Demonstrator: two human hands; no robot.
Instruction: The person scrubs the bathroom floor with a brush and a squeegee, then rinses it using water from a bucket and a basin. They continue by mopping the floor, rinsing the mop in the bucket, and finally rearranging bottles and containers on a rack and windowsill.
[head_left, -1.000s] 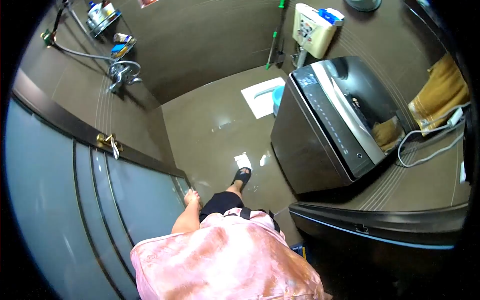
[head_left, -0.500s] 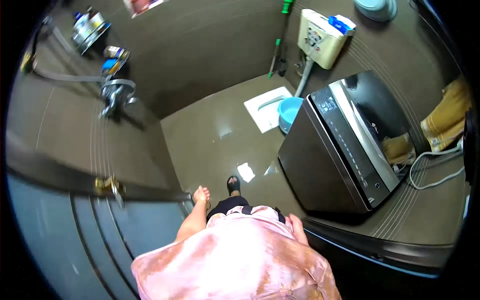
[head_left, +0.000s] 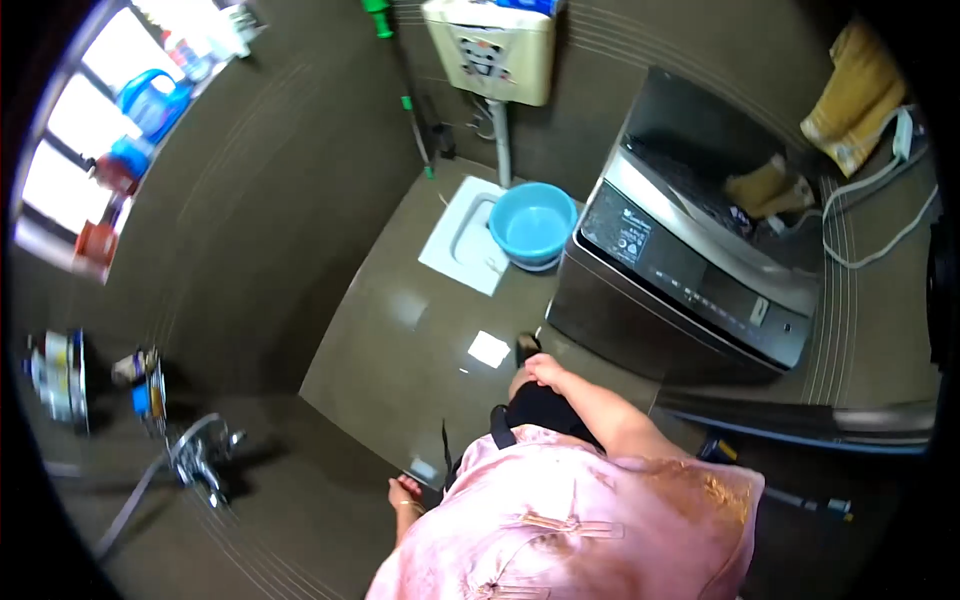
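We stand on the floor (head_left: 385,345), with our right hand (head_left: 543,370) in front of us, nearest the washer (head_left: 650,290) and seemingly apart from it. Its fingers curl loosely and we see nothing in them; whether that grip is fully closed, we cannot tell. Our left hand (head_left: 404,492) hangs by the wall (head_left: 330,540) at the floor's near left edge, fingers bent, with nothing visible in its grip; how far it closes, we cannot tell either.

The washer stands along the floor's right edge. The basin (head_left: 533,225) sits beside its left corner, covering part of the right edge of the toilet (head_left: 455,250), near the floor's far corner.

The floor shines and may be wet, so short, flat steps serve us best in the slipper (head_left: 527,350). A bright patch (head_left: 489,350) lies just ahead; paper or light, we cannot say, so it is better not to step on it. Relaxed arms, held near the body, help our balance and spare our right elbow a knock against the washer.
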